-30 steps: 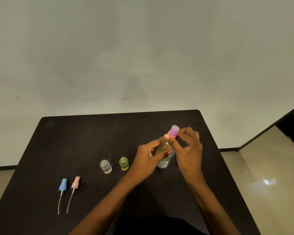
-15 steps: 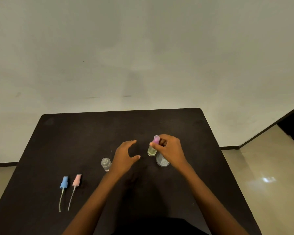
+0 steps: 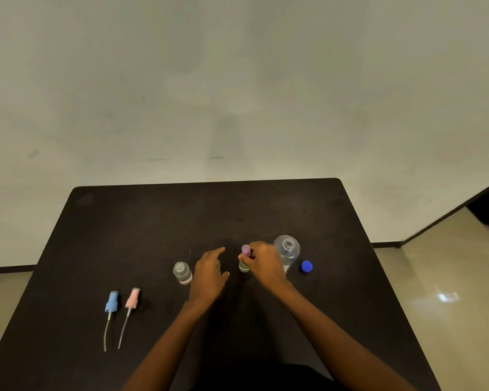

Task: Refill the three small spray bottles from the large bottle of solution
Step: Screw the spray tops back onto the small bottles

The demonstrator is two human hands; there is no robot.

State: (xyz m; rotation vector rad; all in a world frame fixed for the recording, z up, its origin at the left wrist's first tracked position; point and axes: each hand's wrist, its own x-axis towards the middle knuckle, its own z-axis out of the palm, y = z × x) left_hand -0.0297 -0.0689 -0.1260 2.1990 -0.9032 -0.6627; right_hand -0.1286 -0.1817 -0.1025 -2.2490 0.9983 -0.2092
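1. My right hand (image 3: 261, 265): fingers curled and pinched on the purple spray cap (image 3: 246, 250) atop a small spray bottle (image 3: 244, 266) just left of the large bottle (image 3: 287, 251).
2. My left hand (image 3: 208, 273): half spread, forefinger extended, thumb apart, gripping nothing; it hovers over another small bottle (image 3: 218, 267), mostly hidden, contact cannot be told.
3. Small spray bottle under purple cap: upright, long axis vertical, cap pointing up; clear wall, yellowish-green liquid low down.
4. Large bottle: upright on the black table (image 3: 141, 221), mouth uncapped and facing up; clear plastic, rounded shoulder, right hand covers its lower left side.
5. Blue cap (image 3: 306, 266): lying on the table just right of the large bottle, apart from it.
6. Clear small bottle (image 3: 182, 273): upright, mouth uncapped, well left of the large bottle, beyond my left hand.
7. Blue sprayer head (image 3: 111, 302) and pink sprayer head (image 3: 132, 299): lying flat side by side, far left of the large bottle, dip tubes trailing toward me.
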